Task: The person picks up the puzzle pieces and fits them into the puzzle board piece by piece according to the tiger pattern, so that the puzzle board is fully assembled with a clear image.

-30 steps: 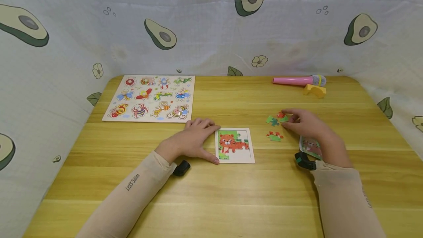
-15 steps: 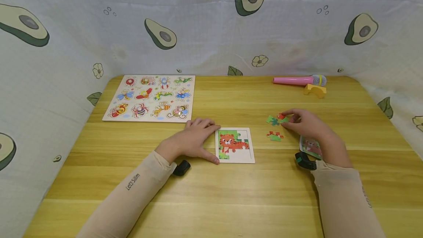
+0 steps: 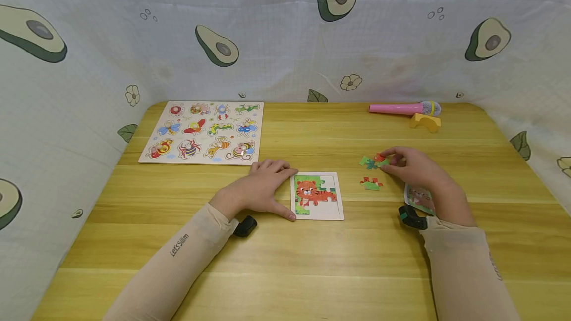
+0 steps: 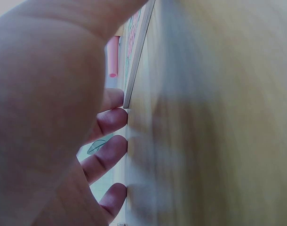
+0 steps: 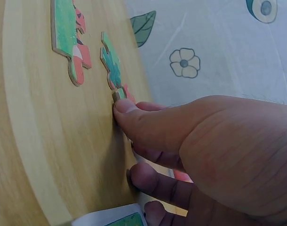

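In the head view my left hand (image 3: 263, 187) rests on the table, thumb and index finger spread along the left edge of a white-framed tiger puzzle (image 3: 340, 207). Part of its picture is filled with pieces; bare white shows at the lower right and upper right. My right hand (image 3: 415, 167) pinches a green and red puzzle piece (image 3: 382, 162) between thumb and fingers. Touching or just beside it lies a green and teal puzzle piece (image 5: 110, 61). Nearer me is a red and green puzzle piece (image 3: 371, 184), flat on the wood.
A picture card (image 3: 419, 198) lies partly under my right wrist. At the back left is an insect peg board (image 3: 200, 157). A pink toy microphone (image 3: 397, 109) and a yellow arch block (image 3: 425, 122) sit at the back right. A patterned cloth (image 3: 276, 38) hangs behind the table.
The puzzle piece at my right fingertips has tilted and shifted very slightly toward me. The left hand and the tiger puzzle have stayed put.
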A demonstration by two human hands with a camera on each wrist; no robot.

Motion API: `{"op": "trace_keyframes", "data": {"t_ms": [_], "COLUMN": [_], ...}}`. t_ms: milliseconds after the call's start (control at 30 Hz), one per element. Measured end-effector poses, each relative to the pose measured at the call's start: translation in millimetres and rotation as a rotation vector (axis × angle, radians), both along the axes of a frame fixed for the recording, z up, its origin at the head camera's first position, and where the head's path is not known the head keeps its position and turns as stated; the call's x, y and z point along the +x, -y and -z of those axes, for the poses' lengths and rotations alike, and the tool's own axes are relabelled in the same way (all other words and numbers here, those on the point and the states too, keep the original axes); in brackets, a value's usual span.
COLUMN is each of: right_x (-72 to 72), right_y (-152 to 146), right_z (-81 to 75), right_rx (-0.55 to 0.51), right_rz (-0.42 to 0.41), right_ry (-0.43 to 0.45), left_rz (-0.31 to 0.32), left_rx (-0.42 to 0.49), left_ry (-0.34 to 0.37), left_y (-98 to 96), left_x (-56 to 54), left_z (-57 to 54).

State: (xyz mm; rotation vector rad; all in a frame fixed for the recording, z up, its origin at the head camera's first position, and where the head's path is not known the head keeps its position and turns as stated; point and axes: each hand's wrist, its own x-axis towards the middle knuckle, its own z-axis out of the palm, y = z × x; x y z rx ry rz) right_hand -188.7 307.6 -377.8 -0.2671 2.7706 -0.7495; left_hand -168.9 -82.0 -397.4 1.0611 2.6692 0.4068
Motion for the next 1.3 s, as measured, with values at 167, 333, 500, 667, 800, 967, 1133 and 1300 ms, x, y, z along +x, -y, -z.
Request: {"op": "trace_keyframes", "data": {"t_ms": [167, 333, 500, 667, 800, 967, 1133, 1300], "right_x": [0.2, -0.9, -1.8, -2.7, -1.9, -0.7, 0.0, 0.2], "right_y": [-0.6, -0.8, -1.0, 0.6, 2.3, 2.0, 1.4, 0.1], "right_z": [-0.2, 0.5, 0.5, -0.6, -1.5, -1.7, -0.7, -0.3], "right_rx": [-0.021, -0.034, -0.042, -0.012, 0.004, -0.014, -0.044, -0.059], "right_rz": [-0.028, -0.044, -0.022, -0.019, -0.021, -0.012, 0.001, 0.016], "right_ry": [-0.01, -0.033, -0.01, -0.001, -0.005, 0.001, 0.015, 0.016], "left_rz": [0.0, -0.003, -0.001, 0.002, 0.003, 0.0, 0.0, 0.001], "left_rx": [0.0, -0.003, -0.001, 0.0, 0.0, -0.009, -0.012, -0.007], "left_ry": [0.002, 0.002, 0.0, -0.001, -0.003, -0.006, 0.001, -0.001], "left_y": [0.0, -0.1, 0.0, 0.2, 0.5, 0.2, 0.2, 0.0], "left_x": [-0.1, -0.2, -0.1, 0.1, -0.1, -0.2, -0.1, -0.5], "left_z": [0.5, 0.4, 0.1, 0.2, 0.6, 1.0, 0.5, 0.5]}}
